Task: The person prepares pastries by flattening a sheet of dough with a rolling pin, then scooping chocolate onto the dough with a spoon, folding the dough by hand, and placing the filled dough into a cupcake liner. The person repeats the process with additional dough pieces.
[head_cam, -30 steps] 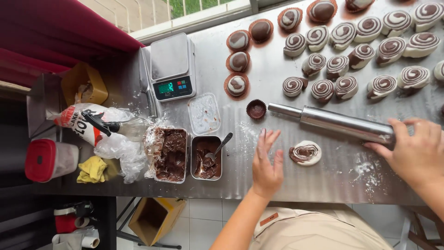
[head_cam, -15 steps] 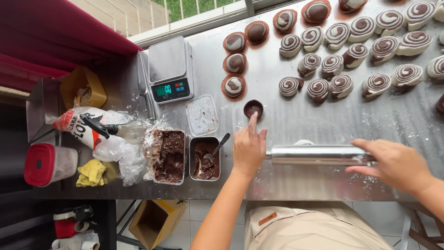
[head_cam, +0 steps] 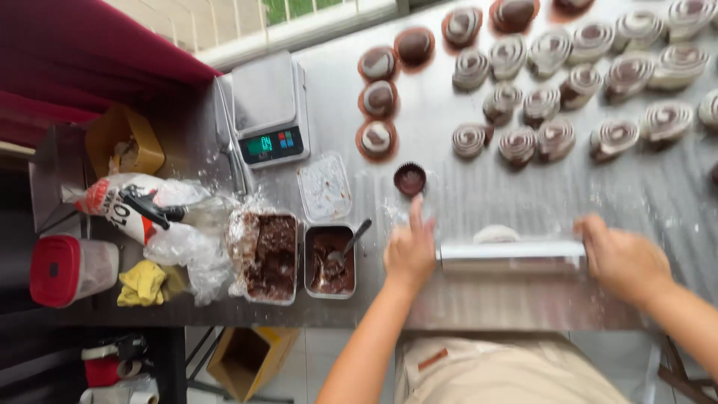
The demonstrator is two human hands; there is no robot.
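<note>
A metal rolling pin lies crosswise near the front of the steel table. My left hand rests on its left end with fingers stretched forward. My right hand presses on its right end. A pale piece of dough peeks out just behind the pin. A small brown paper cup stands beyond my left hand.
Several swirled dough spirals and filled brown cups cover the back of the table. At left are a digital scale, a clear lid, two tins of brown filling, a floury bag, a yellow cloth and a red-lidded tub.
My left hand moved from the flat dough onto the pin's left end. The pin came forward over the dough, with both hands now on it.
</note>
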